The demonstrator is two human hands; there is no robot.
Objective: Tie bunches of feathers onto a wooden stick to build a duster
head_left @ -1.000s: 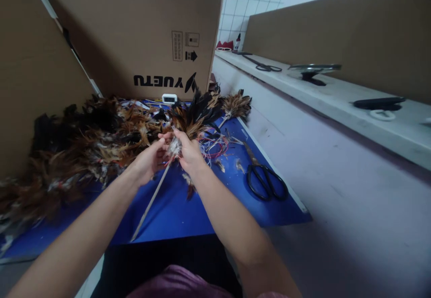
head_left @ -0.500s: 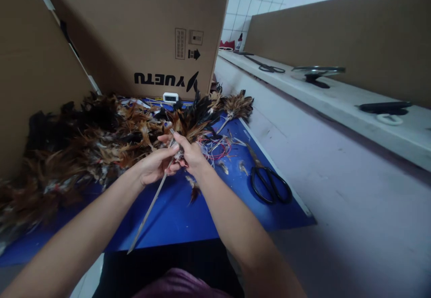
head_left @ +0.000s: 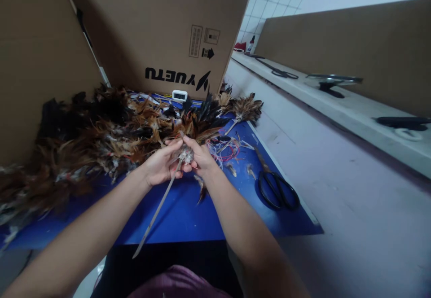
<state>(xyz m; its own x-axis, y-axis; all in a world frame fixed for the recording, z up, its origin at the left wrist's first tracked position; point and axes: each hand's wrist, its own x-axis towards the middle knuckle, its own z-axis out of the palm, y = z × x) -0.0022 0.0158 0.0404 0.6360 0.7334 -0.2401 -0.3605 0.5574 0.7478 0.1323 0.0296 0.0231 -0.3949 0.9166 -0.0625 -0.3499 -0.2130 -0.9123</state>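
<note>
Both hands meet above the blue tabletop [head_left: 188, 226], around a thin flat stick [head_left: 157, 212] with a clump of pale, fluffy feather bases [head_left: 186, 155] on it. My left hand [head_left: 163, 165] is closed on the stick from the left, its thumb near the stick's upper end. From the right, my right hand [head_left: 202, 159] curls around the feather clump, thumb pressed near the same end. The stick's long free part slants down toward my lap. Brown and black feathers [head_left: 205, 116] fan out just beyond my fingers; whether they join the held clump is hidden.
A large heap of brown and black feathers [head_left: 117, 141] covers the left side. Black-handled scissors [head_left: 278, 190] lie at the right, near tangled pink and white strings [head_left: 224, 151]. Cardboard [head_left: 161, 24] stands behind a small white digital display [head_left: 179, 95]. A ledge [head_left: 353, 102] runs along the right.
The view has shifted, so the scene sits further right. My hands have parted slightly around the stick, and more of the pale fluff shows between them.
</note>
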